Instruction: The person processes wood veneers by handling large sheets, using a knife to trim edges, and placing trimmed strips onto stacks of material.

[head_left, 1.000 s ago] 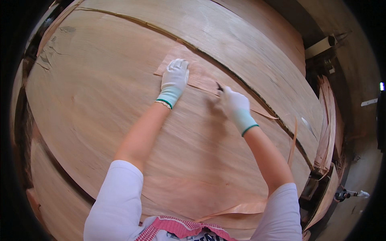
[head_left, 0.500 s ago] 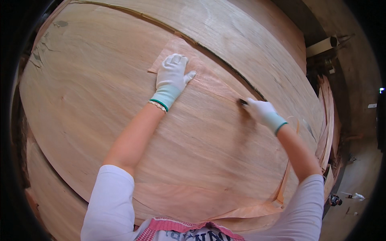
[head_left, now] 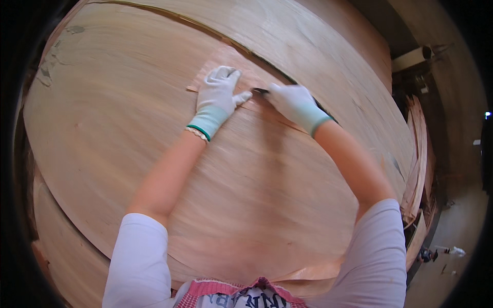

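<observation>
My left hand (head_left: 217, 95), in a white glove with a pale green cuff, lies flat on a pinkish piece of wood veneer (head_left: 226, 55), fingers stretched and thumb out. This piece overlaps a large wood veneer sheet (head_left: 118, 118) beside a long dark gap. My right hand (head_left: 295, 104), gloved the same way, is closed around a small dark knife (head_left: 261, 91). The knife's tip is close to my left thumb, over the edge of the pinkish piece. Motion blurs the knife, and my fingers hide part of it.
Beyond the dark gap (head_left: 205, 33) lies another veneer sheet (head_left: 318, 56). Torn veneer strips (head_left: 417, 159) hang at the right edge of the stack. A pale tube (head_left: 411, 59) is at the far right, and small items (head_left: 452, 251) lie on the floor lower right.
My right hand has swept left and away from me with the knife, ending near my left thumb. My left hand stays pressed on the pinkish veneer, shifted only slightly.
</observation>
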The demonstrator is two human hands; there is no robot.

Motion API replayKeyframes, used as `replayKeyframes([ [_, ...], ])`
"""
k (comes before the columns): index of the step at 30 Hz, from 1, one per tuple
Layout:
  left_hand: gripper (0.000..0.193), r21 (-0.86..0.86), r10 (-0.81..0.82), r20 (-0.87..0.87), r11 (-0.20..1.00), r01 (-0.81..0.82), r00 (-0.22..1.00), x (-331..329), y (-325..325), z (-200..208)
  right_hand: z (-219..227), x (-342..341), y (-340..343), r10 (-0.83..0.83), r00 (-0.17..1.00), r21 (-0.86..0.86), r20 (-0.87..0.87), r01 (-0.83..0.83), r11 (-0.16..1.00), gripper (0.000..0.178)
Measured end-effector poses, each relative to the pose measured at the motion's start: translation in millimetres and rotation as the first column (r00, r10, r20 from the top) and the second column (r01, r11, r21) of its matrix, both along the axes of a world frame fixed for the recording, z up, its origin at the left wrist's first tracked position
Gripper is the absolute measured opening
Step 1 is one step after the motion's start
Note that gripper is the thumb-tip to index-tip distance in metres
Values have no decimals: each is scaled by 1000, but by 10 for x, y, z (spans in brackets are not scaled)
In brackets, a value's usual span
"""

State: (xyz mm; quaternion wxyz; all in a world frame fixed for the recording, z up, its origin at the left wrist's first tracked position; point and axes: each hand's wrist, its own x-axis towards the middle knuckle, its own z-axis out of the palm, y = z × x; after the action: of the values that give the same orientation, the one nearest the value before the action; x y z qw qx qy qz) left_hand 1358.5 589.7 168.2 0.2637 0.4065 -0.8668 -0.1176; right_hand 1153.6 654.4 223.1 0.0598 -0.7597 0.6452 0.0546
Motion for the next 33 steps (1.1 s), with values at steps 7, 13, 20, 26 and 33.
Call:
replayKeyframes([
  [7, 52, -109, 39, 62, 994, -32, 997, -56, 48, 33, 43, -473, 1923, -577, 815, -42, -46, 575, 817, 25],
  [13, 14, -274, -36, 233, 956, 101, 972, -205, 117, 112, 103, -863, 1840, -456, 833, -347, 314, 548, 761, 19],
  [20, 5, -407, 94, 492, 904, 133, 865, -339, 423, 60, 246, -759, 1714, -581, 759, -363, 295, 651, 667, 18],
  [26, 14, -254, 81, 573, 964, 82, 816, -358, 565, 143, 1454, 379, 1677, -126, 652, -351, 748, 550, 758, 10],
  [33, 22, -15, -45, 589, 998, 67, 807, -353, 399, 416, 1726, 676, 1824, -144, 698, -386, 701, 541, 748, 11],
])
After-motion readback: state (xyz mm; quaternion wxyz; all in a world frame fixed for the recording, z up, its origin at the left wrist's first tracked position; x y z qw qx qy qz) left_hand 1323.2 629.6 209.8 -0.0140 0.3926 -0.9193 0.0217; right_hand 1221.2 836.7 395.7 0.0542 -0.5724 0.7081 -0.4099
